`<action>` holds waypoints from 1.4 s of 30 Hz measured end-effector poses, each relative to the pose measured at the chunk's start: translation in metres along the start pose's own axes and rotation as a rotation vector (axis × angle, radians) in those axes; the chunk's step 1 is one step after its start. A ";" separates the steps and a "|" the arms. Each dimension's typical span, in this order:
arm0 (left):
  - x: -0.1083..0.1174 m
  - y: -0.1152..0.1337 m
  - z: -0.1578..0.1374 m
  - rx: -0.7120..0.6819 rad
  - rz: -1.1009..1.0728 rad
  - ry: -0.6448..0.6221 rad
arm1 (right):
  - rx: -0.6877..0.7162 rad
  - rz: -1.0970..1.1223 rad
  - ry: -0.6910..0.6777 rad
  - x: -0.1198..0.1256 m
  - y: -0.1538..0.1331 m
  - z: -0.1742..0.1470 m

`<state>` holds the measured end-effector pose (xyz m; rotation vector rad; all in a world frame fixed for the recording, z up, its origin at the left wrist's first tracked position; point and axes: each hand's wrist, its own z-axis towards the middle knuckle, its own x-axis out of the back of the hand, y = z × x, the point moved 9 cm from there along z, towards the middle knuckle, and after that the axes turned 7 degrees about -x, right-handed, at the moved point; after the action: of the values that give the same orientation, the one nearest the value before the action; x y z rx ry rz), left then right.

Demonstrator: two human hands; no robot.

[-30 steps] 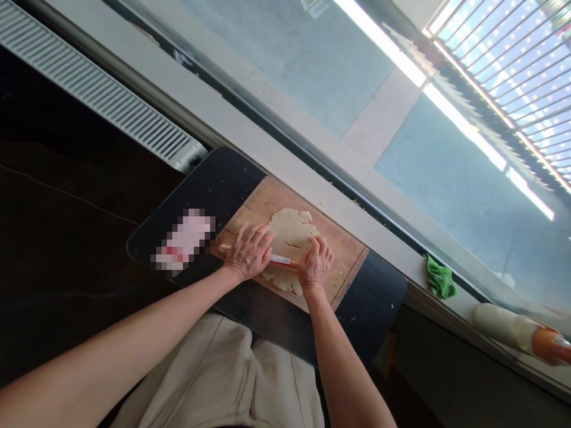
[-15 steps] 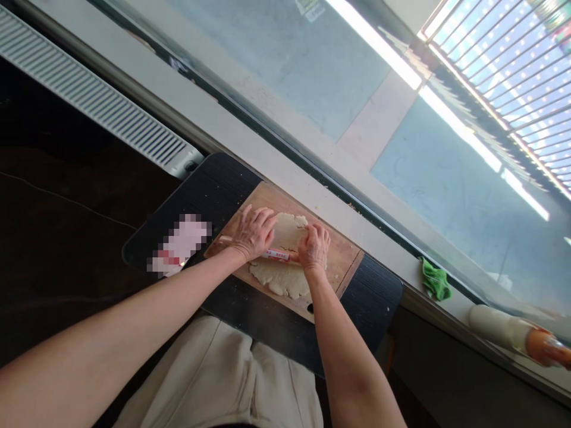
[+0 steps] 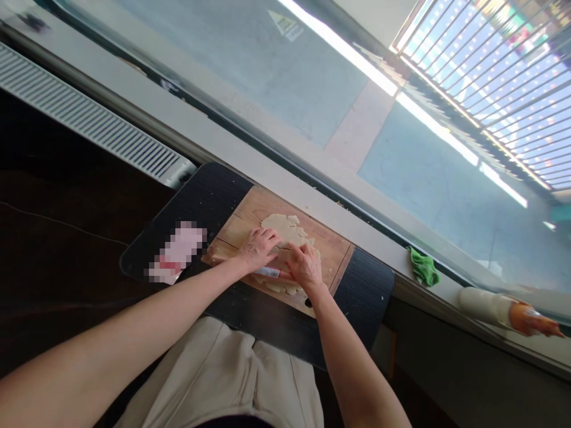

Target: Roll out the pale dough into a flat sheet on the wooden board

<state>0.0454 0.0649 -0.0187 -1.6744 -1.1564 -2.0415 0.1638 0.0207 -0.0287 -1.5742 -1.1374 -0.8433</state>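
Observation:
A flattened sheet of pale dough [image 3: 279, 223] with ragged, cracked edges lies on a wooden board [image 3: 254, 205]. Across its near part rests a rolling pin [image 3: 269, 271] with a printed label, passing below my left wrist and right palm. My left hand [image 3: 259, 246] reaches past the pin onto the dough, its fingers stretched forward and the thumb apart. Opposite it, my right hand [image 3: 304, 264] has its fingers bent down onto the dough beside a crack. The fingertips of the right hand are partly hidden.
The board sits on a small black table [image 3: 209, 190] against the window sill [image 3: 250, 163]. A blurred-out pink item [image 3: 178, 252] lies on the table's left. Along the sill are a green cloth [image 3: 423, 266] and a pale bottle-like object [image 3: 486, 308]. A white radiator [image 3: 98, 119] stands left.
The rolling pin has come nearer to my body over the dough. My hands have drawn closer together, with the fingers now on the dough beyond the pin. The view has shifted slightly.

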 end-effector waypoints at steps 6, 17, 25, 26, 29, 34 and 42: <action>-0.001 -0.002 -0.002 0.037 -0.030 0.033 | -0.014 0.050 0.032 -0.009 0.006 -0.001; -0.003 0.006 -0.010 -0.032 -0.025 0.104 | 0.028 -0.013 0.037 -0.007 0.000 -0.007; 0.002 0.012 -0.020 -0.059 -0.038 0.037 | 0.061 0.010 -0.005 0.001 -0.002 -0.009; 0.004 0.014 -0.026 -0.068 -0.051 0.029 | 0.048 0.026 0.003 0.002 -0.003 -0.008; 0.002 0.023 -0.043 -0.106 -0.082 -0.029 | 0.010 0.033 0.015 -0.001 -0.006 -0.003; -0.009 0.025 -0.053 -0.111 -0.049 -0.087 | -0.086 0.061 0.053 -0.017 -0.004 0.001; -0.005 0.016 -0.038 -0.093 -0.030 -0.067 | -0.009 -0.003 0.117 -0.020 -0.015 -0.004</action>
<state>0.0301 0.0258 -0.0175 -1.7921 -1.1299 -2.1019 0.1431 0.0125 -0.0413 -1.5108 -1.0533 -0.9318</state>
